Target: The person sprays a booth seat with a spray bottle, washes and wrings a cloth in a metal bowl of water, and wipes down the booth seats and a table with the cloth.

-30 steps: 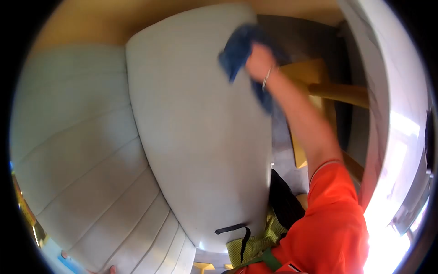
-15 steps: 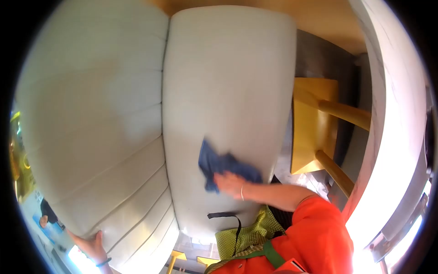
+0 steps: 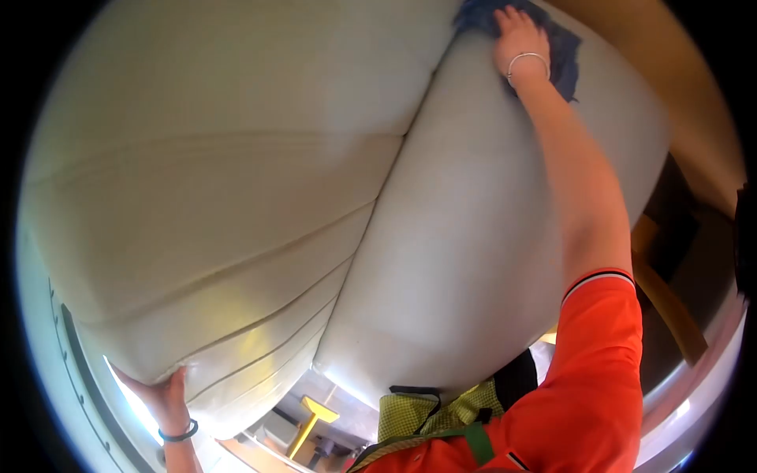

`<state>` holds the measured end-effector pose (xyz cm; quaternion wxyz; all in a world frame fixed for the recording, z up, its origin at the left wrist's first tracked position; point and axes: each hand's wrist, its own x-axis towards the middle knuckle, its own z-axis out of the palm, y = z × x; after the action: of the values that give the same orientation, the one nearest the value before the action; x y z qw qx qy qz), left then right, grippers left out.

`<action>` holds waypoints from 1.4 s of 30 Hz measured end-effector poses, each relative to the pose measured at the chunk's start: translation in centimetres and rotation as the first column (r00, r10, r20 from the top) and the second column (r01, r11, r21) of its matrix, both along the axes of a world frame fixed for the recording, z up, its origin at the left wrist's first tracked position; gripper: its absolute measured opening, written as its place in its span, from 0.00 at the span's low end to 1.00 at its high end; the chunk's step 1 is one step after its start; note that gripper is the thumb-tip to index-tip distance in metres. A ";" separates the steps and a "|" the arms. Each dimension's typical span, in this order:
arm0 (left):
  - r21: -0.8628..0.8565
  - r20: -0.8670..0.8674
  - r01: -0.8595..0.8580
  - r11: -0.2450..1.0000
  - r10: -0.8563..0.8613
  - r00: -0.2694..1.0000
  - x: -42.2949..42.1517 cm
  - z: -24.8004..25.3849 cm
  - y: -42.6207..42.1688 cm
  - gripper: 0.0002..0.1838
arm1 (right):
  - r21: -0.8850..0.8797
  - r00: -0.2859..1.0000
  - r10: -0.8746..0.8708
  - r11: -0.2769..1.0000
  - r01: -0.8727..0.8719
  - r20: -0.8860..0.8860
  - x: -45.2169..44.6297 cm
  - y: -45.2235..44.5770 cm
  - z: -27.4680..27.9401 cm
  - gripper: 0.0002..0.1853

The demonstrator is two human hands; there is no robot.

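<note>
A blue cloth point(image 3: 561, 49) lies spread on the far end of the pale bench seat point(image 3: 457, 229), near the seam with the backrest. My right hand point(image 3: 520, 39) presses down on it, fingertips over the fabric, with a thin bracelet at the wrist. At lower left, my left hand point(image 3: 167, 398) grips the top edge of the padded backrest point(image 3: 236, 236). Its thumb rests on the front face, and the other fingers are mostly hidden behind the edge. A dark band circles that wrist.
Yellow-brown chair or table legs point(image 3: 670, 307) stand right of the seat. A yellow-green checked cloth or bag point(image 3: 410, 414) hangs at my waist against the seat's near edge. Below, a yellow stool-like piece point(image 3: 319, 410) stands on the floor.
My right hand has carried the blue cloth from the near part of the seat to its far end, arm now outstretched. My left hand stays on the backrest edge. The view has tilted.
</note>
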<state>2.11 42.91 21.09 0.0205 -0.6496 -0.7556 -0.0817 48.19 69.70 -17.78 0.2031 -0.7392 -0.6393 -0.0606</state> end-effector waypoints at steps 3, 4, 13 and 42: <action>-0.117 0.021 0.108 0.987 -0.106 0.994 -1.1 0.6 0.2 0.52 | -0.112 0.958 0.154 0.976 -0.185 -0.244 -4.6 -3.6 -0.7 0.23; -0.106 -0.009 0.115 0.988 -0.117 0.993 -1.1 0.8 0.3 0.50 | -0.241 0.954 0.261 0.926 -0.291 -0.150 -5.5 -5.5 -0.1 0.24; -0.078 -0.213 0.316 0.945 -0.326 0.921 2.8 2.9 5.6 0.44 | -0.098 0.511 0.766 0.517 -0.850 -0.390 -31.7 -42.2 -2.0 0.22; -0.108 -0.330 0.545 0.832 -0.547 0.769 -1.7 0.3 7.4 0.40 | -0.327 0.601 0.704 0.506 -0.798 -0.378 -24.2 -61.1 1.7 0.22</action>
<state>0.45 50.30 21.36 0.1271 -0.8447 -0.5188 0.0339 24.02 8.58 -16.06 0.0873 -0.4135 -0.8676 0.2621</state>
